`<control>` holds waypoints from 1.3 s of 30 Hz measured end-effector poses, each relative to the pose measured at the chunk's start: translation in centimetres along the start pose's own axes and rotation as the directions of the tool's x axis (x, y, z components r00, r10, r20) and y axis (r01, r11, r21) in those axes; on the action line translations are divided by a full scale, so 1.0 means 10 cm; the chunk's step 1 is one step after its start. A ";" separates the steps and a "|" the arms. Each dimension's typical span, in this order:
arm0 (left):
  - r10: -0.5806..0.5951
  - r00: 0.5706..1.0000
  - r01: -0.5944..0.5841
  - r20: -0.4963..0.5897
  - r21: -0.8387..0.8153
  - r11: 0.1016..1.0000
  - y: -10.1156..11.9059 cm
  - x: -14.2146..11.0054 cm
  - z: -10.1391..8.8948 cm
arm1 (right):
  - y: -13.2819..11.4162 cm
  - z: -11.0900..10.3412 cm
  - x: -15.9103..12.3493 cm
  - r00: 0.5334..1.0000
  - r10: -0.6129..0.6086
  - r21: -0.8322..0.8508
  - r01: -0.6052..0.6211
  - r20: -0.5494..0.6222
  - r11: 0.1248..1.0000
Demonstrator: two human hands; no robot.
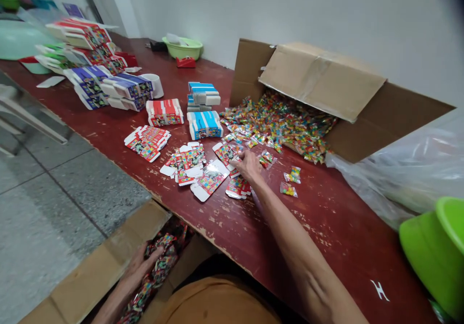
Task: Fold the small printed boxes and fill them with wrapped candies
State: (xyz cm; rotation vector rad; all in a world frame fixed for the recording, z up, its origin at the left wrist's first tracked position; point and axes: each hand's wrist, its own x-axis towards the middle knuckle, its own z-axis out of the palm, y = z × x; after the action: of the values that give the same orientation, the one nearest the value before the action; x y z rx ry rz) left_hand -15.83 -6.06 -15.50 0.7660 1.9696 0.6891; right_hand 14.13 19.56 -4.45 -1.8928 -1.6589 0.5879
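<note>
My right hand point(250, 166) is over the red table, fingers curled and pinching the edge of a flat printed candy carton point(224, 154). Under and beside it lie more flat cartons point(237, 187), one of them pale pink point(211, 179). Clear sachets of coloured candy point(266, 158) are just right of my fingers. Down at the lower left, my left hand point(139, 266) reaches into an open cardboard box point(105, 246) of small shiny wrapped packets point(159, 266). Packets sit between its thumb and fingers; some fingertips are hidden.
A tipped cardboard carton point(322, 77) spills many candy sachets point(290, 125) onto the table point(290, 251). Bundled red point(165, 112), blue point(205, 125) and purple point(126, 89) cartons stand at the back left. A green tub point(431, 246) sits at right, and a stool point(29, 113) at left.
</note>
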 end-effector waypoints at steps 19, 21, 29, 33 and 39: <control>0.910 0.397 -0.907 0.120 0.202 0.369 2.44 -0.92 0.32 | 0.06 -1.06 -0.81 0.845 -0.474 0.661 0.210 0.249 0.721; 0.677 0.513 -0.807 0.528 0.026 0.590 2.51 -0.92 0.40 | -0.01 -1.16 -0.95 0.737 -0.597 0.684 0.259 0.316 0.682; 0.213 0.067 0.202 0.975 -0.223 0.954 2.05 -1.05 0.74 | -0.06 -1.17 -1.14 0.485 -0.766 0.693 0.373 0.421 0.617; 0.253 0.222 0.247 0.942 -0.305 0.920 1.99 -1.16 0.79 | -0.12 -1.10 -1.18 0.598 -0.712 0.742 0.273 0.368 0.613; 0.385 0.563 -0.009 0.731 -0.461 0.888 1.97 -1.24 0.85 | -0.01 -0.97 -1.21 0.827 -0.496 0.821 0.075 0.265 0.565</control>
State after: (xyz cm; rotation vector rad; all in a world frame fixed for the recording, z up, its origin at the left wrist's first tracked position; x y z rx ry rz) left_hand 1.61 -0.84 1.35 0.8459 0.8416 0.6814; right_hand 18.67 6.45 2.53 -0.8075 -1.5347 1.4449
